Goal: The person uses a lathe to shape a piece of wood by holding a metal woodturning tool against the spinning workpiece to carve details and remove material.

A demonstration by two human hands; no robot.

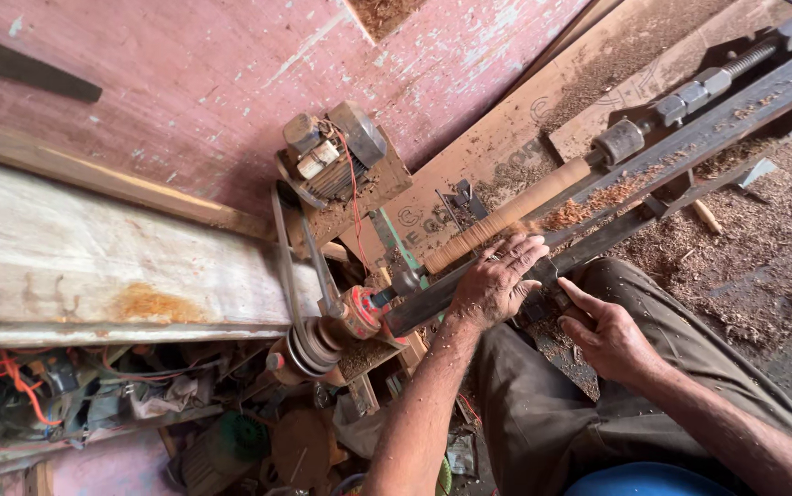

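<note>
The person sits close to a wood lathe, and a long round wooden stick (pixel 515 213) lies in it, just above the left hand (pixel 497 280). The stick runs from the red spinning end (pixel 364 310), down to the left of that hand, up to a metal holder (pixel 618 140) far off to its upper right.

The left hand lies flat and fairly open, its fingers spread. They press down on a cutting tool (pixel 545 273) where it crosses the long metal bar (pixel 653 174) in front of the stick. The fingertips sit right by the wood, where small chips fly off. I cannot see the tip of the tool under the fingers.

The right hand (pixel 609 335) is lower, near the person's lap, just to the right of the left hand. It is curled partly closed around the back end of the tool, but I cannot see the handle well.

To do this well, I think the left hand should keep the tool pushed firmly onto the bar so it does not jump. The right hand should steer gently and slowly. Fingers should stay off the turning wood.

Sawdust (pixel 745 248) covers the floor to the right of both hands. A small motor (pixel 332 156) with a belt (pixel 288 266) sits up and to the left of the left hand.
</note>
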